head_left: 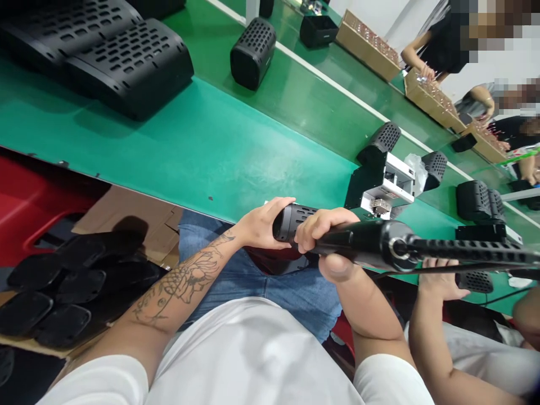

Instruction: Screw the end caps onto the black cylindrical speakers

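A black perforated speaker housing [290, 220] lies at the near edge of the green bench, over my lap. My left hand [262, 224] is wrapped round its left end, thumb and fingers on opposite sides. In my right hand [327, 230] is a black electric screwdriver [363, 241], gripped along its body and lying nearly level, with a coiled cable running off to the right. The screwdriver's front end points at the housing; its tip is hidden behind my fingers, so I cannot tell whether it touches a screw.
Large black housings [135, 67] stand on the bench at left. A metal-fronted device [388, 185] sits right of my hands. Several black housings [80, 287] fill a carton below left, near a red chair [54, 197]. A co-worker's arm [439, 326] is close at right; cartons [367, 45] line the far side.
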Tool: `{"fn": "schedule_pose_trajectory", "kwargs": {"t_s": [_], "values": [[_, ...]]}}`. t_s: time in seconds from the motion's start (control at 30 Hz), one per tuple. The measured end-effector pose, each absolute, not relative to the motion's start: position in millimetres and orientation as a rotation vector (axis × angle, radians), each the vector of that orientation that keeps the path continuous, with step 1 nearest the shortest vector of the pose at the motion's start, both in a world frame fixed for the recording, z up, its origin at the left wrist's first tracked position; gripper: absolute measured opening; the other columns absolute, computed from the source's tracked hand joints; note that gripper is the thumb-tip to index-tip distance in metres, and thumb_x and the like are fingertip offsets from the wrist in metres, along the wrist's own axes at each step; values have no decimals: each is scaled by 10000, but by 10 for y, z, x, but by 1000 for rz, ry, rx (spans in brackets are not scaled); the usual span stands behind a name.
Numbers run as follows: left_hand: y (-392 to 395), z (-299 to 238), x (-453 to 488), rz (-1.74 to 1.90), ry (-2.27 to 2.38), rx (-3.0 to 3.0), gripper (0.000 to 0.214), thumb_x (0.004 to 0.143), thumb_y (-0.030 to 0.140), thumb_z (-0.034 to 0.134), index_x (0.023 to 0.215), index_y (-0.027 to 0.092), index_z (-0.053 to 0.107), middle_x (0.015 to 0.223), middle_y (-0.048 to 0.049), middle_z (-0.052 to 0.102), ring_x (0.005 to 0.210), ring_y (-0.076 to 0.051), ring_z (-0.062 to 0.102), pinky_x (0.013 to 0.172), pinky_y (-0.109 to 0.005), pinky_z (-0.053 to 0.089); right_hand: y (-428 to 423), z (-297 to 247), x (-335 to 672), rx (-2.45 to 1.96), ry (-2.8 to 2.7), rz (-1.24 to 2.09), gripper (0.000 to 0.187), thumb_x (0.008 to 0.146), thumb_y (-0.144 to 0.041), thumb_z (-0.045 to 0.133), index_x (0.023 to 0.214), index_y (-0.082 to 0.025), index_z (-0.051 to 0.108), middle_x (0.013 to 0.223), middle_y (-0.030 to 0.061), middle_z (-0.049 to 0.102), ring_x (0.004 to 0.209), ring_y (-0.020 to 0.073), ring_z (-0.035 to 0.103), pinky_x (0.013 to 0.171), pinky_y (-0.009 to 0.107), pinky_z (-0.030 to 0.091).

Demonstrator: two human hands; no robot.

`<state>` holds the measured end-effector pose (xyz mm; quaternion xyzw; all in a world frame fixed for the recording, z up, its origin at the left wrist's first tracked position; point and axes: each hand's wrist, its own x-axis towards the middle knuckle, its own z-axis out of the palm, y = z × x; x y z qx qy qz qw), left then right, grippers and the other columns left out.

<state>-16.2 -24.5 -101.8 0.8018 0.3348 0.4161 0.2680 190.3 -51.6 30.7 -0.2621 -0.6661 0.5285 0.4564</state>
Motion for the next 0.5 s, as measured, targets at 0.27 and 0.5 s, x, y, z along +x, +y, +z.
{"fn": "schedule_pose_trajectory", "kwargs": {"t_s": [0.27,0.5], "values": [[-921,-1103,2,1214,1342,2313,1383,867,715,1006,1872,181,220,1626,-326,659,1494,-547,719,1221,-706,646,-340,893,2446,-581,-1368,839,585,953,-896,765,1026,-316,764,631,-50,630,461,188,595,535,389,601],[-1969,-1601,257,985,1259,2457,1291,909,490,897,1959,321,165,1675,-253,677,1464,-534,753,1125,-724,743,406,818,3602,-992,-1034,87,476,1096,-713,683,978,-252,688,654,-67,586,500,139,589,514,293,511]]}}
